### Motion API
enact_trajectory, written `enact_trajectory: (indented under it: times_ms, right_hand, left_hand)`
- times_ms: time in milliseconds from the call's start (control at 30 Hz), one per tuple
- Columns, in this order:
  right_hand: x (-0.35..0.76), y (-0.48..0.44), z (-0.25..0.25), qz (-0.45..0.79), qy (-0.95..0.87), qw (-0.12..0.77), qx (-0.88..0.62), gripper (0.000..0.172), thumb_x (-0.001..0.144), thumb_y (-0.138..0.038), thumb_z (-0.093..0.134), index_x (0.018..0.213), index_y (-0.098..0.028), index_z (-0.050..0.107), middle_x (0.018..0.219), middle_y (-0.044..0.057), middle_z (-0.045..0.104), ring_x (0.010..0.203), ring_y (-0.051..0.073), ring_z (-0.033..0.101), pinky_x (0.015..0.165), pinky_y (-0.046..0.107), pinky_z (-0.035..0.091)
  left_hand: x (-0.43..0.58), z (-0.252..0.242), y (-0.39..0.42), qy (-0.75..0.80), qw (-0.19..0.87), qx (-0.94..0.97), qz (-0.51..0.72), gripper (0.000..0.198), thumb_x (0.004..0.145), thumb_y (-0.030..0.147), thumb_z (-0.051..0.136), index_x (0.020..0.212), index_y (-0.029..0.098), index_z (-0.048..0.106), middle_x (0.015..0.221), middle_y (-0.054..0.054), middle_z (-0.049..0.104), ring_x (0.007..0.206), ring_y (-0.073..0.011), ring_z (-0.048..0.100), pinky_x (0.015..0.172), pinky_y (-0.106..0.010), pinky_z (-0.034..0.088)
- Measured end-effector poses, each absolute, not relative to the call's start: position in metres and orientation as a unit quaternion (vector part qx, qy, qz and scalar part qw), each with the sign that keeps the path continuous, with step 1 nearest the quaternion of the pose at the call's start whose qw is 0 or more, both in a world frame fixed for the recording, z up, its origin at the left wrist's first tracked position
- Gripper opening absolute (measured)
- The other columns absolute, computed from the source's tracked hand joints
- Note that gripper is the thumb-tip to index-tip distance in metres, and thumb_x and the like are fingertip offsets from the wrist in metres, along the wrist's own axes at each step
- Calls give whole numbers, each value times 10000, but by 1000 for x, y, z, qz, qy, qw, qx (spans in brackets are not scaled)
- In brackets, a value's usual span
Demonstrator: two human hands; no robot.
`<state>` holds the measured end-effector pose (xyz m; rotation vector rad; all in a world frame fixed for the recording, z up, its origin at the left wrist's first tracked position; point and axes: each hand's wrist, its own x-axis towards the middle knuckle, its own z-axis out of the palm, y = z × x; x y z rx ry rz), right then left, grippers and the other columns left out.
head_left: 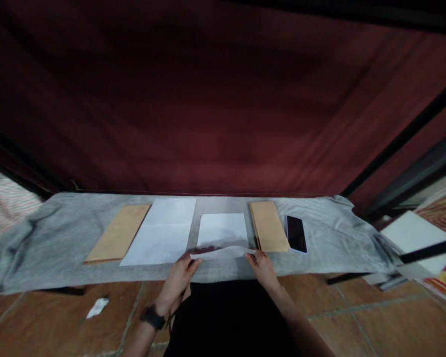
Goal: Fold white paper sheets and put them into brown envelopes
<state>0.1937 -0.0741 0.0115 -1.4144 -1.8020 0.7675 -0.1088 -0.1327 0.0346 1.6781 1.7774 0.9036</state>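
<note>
My left hand [181,271] pinches the left end of a white sheet of paper [223,253], and my right hand [260,267] pinches its right end. Between them the held edge bows slightly, raised above the front of the cloth-covered table. Just beyond lies white paper [223,228] flat on the cloth; whether it is the same sheet or a separate one, I cannot tell. Left of my hands rests a larger white sheet [163,233] with a crease across it. Close to my right hand are brown envelopes or folded kraft paper [269,228], stacked.
Grey cloth [330,233] covers the narrow table. A phone [296,234] lies right of the brown stack, and more brown paper [119,232] at the left. A dark red curtain [223,109] hangs behind. Crumpled white paper [97,307] is on the tiled floor.
</note>
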Motion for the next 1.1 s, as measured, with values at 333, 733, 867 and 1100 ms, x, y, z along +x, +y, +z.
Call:
enact_trajectory:
  times_ms: [333, 733, 867, 1100]
  right_hand:
    - [160, -61, 15, 276, -623, 371, -631, 310, 893, -458, 531, 1097, -245, 625, 789, 68, 735, 729, 262, 700, 638, 306, 461]
    - [162, -51, 7, 288, -646, 390, -589, 221, 902, -421, 539, 960, -259, 678, 743, 31, 710, 703, 223, 675, 645, 282, 464]
    - [148, -42, 8, 145, -698, 329, -619, 284, 977, -351, 474, 1119, -183, 654, 719, 71, 712, 637, 208, 678, 594, 266, 458]
    - [132, -24, 9, 51, -726, 201, -656, 280, 1000, -219, 442, 1172, -98, 627, 822, 119, 750, 728, 214, 728, 631, 256, 497]
  left_hand:
    - [-98, 51, -109, 702, 220, 558, 383, 287, 853, 506, 489, 744, 247, 550, 631, 22, 593, 591, -181, 574, 604, -268, 419]
    - [-102, 41, -109, 725, 186, 557, 359, 247, 951, 462, 383, 839, 259, 468, 644, 27, 570, 605, -194, 605, 598, -270, 393]
    - [-99, 39, -94, 765, 137, 548, 309, 227, 992, 406, 345, 919, 238, 478, 651, 10, 588, 620, -205, 624, 590, -272, 351]
    - [-98, 47, -69, 818, 110, 527, 200, 225, 1011, 335, 380, 1042, 186, 546, 768, -54, 702, 725, -205, 681, 613, -263, 356]
